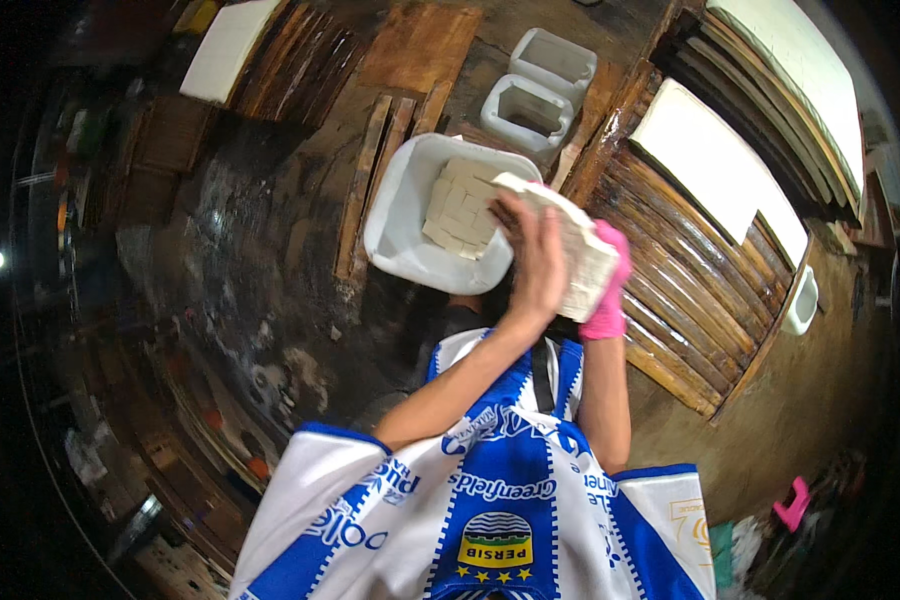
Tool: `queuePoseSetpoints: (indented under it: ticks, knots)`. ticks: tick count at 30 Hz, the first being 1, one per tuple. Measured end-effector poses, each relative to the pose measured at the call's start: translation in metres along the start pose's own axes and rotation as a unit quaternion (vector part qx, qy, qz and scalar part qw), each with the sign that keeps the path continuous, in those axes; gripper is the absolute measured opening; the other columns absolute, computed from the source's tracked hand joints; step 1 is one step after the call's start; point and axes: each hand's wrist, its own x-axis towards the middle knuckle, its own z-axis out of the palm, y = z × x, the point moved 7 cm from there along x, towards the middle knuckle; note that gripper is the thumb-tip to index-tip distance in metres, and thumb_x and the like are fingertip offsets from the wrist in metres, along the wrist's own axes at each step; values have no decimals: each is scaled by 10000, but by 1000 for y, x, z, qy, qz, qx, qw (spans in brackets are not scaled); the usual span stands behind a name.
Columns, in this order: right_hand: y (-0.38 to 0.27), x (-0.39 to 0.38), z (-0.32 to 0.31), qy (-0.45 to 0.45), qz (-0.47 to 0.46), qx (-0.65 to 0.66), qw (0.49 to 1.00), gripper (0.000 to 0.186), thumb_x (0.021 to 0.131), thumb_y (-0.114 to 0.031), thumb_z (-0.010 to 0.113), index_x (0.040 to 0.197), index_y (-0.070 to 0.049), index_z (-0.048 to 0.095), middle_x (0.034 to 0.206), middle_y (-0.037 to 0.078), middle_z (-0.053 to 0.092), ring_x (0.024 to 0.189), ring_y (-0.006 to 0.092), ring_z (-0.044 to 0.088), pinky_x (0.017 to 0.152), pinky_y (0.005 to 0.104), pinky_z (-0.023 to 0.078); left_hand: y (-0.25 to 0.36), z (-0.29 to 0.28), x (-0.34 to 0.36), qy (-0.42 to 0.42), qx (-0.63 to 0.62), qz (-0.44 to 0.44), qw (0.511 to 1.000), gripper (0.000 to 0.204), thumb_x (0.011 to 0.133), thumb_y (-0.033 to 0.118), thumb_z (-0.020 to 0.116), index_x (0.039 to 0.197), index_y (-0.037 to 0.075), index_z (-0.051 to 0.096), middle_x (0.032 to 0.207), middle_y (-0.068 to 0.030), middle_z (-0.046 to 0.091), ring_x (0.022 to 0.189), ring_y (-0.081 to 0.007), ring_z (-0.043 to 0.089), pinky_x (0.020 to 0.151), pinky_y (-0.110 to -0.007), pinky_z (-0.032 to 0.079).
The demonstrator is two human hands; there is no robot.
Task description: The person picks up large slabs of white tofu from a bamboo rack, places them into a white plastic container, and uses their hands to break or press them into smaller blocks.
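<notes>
Between my two hands a pale, off-white slab (589,268), scored into blocks like tofu, is held tilted above the right rim of a white plastic tub (390,230). My right hand (610,285), in a pink glove, grips its right edge. My bare left hand (538,262) rests against its left side, fingers long and slightly blurred, and part of the slab is hidden behind it. Inside the tub lie similar pale blocks (457,205), packed close together.
Two cut-open plastic jerrycans (526,112) stand beyond the tub. To the right is a wet slatted wooden rack (685,290) with a white board (705,150) on it. Loose wooden planks (370,180) lie left of the tub. A pink glove (793,503) lies at the lower right.
</notes>
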Motion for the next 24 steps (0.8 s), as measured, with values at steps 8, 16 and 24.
queuePoseSetpoints:
  ticks: [8, 16, 24]
  knots:
    - [187, 105, 114, -93, 171, 154, 969, 880, 788, -505, 445, 1375, 144, 359, 1412, 326, 397, 1278, 400, 462, 1123, 417, 309, -180, -107, 114, -78, 34, -242, 967, 831, 1011, 468, 323, 1461, -88, -100, 1542, -259, -199, 1429, -339, -233, 1172, -418, -56]
    - [230, 215, 18, 195, 86, 96, 972, 694, 837, -408, 468, 1283, 124, 473, 1333, 311, 487, 1209, 406, 512, 1095, 428, 340, -145, -113, 123, -295, 89, -107, 945, 739, 1005, 424, 395, 1488, -64, 125, 1562, -274, 74, 1456, -407, 29, 1169, -487, 86]
    - [234, 323, -117, 460, -87, -134, 873, 650, 845, -382, 471, 1263, 116, 491, 1315, 307, 499, 1196, 406, 518, 1088, 431, 346, -113, -205, 144, -46, 193, 164, 966, 501, 1003, 275, 443, 1383, -49, 406, 1516, -288, 239, 1429, -421, 188, 1135, -533, 191]
